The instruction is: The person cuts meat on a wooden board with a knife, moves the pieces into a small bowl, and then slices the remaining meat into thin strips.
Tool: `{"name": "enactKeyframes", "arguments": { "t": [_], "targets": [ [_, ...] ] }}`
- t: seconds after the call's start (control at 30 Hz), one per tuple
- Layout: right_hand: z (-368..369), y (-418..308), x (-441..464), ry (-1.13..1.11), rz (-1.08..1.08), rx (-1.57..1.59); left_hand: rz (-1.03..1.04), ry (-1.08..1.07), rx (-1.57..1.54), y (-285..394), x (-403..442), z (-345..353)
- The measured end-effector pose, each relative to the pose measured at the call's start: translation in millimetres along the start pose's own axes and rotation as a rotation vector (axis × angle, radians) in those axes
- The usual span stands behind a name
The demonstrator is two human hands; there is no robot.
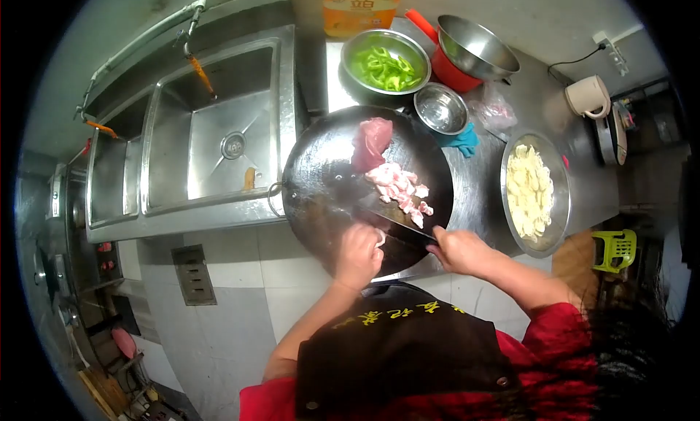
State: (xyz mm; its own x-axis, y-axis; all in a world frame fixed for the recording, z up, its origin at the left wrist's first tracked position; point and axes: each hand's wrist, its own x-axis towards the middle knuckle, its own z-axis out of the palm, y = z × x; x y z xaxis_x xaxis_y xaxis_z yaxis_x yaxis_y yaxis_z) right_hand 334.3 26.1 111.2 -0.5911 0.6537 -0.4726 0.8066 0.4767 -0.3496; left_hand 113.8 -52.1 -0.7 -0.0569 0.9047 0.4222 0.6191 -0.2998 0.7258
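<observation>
My right hand [461,252] grips the handle of a kitchen knife [402,225], its dark blade pointing left over a round, dark chopping board [321,158]. Close to the blade's tip, my left hand [357,255] is closed, slightly blurred, with a pale bit of meat [380,238] showing at its fingers. Beyond the blade lies a pile of cut pale-pink meat [399,187]. A larger, redder chunk of meat [372,142] sits behind that pile. The underside of my left hand's fingers is hidden.
A steel bowl of green peppers [385,65] stands behind the board, beside a small metal bowl [440,109] and a blue cloth [461,141]. At right is a basin of pale sliced food [530,191]. The steel sink [211,202] adjoins the board's left side.
</observation>
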Motion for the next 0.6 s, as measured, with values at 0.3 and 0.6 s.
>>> {"name": "enactKeyframes", "arguments": {
  "t": [0.3,0.6],
  "targets": [
    [18.0,-25.1,49.0,0.205,-0.046,0.079,0.002,0.144,0.119,-3.9,-5.2,6.2],
    [8.3,-5.7,-9.1,0.294,0.152,0.133,-0.031,0.113,-0.069,2.8,-1.6,-1.9]
  ]
}}
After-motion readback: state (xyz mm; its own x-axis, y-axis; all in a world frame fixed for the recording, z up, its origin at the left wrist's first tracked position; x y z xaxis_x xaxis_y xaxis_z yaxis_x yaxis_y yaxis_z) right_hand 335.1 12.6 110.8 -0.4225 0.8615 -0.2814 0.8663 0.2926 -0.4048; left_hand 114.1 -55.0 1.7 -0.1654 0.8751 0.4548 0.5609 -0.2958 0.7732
